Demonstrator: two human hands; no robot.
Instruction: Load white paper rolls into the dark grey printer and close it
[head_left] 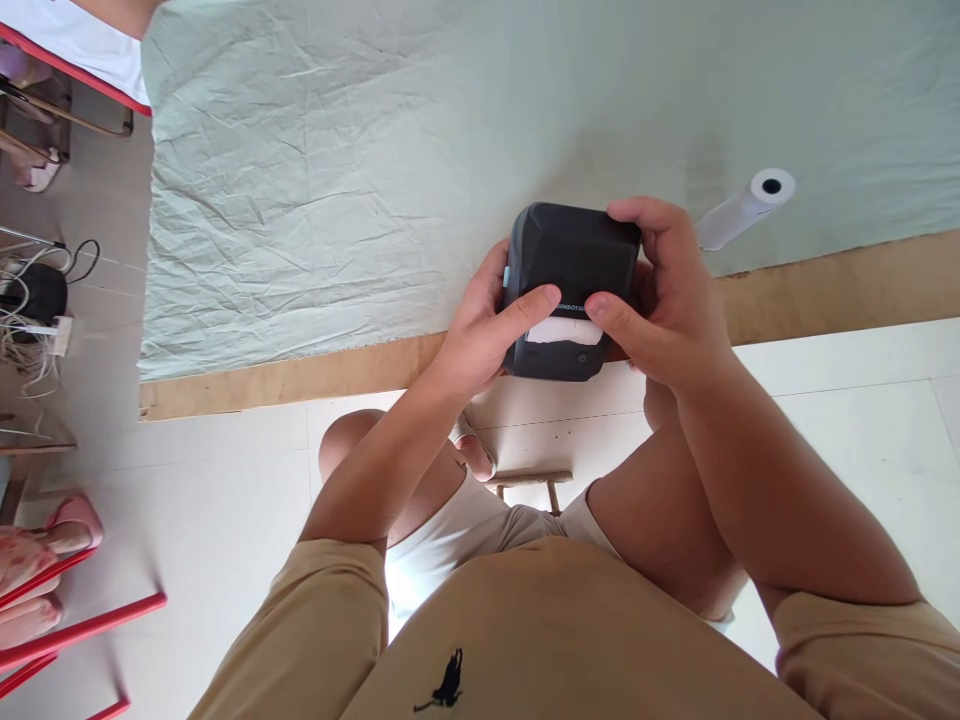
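Note:
A black, boxy device (574, 245) with rounded corners is held up over the table's near edge. White paper (564, 331) shows in a slot on its face, beside a small round power button. My left hand (491, 315) grips the device's left side, thumb on the face near the printed lettering. Around the right side is my right hand (667, 290), with its thumb by the paper slot and a finger on the top right corner. The undersides and several fingertips are hidden. To the right, a roll of white paper (739, 212) lies on the cloth, partly unrolled.
A pale green, wrinkled cloth (337, 200) covers the table, leaving a bare wooden edge (300, 391) along the front. Another person's white sleeve (97, 45) is at the top left. Cables (30, 310), red stool legs (90, 628) and other people's feet are on the left.

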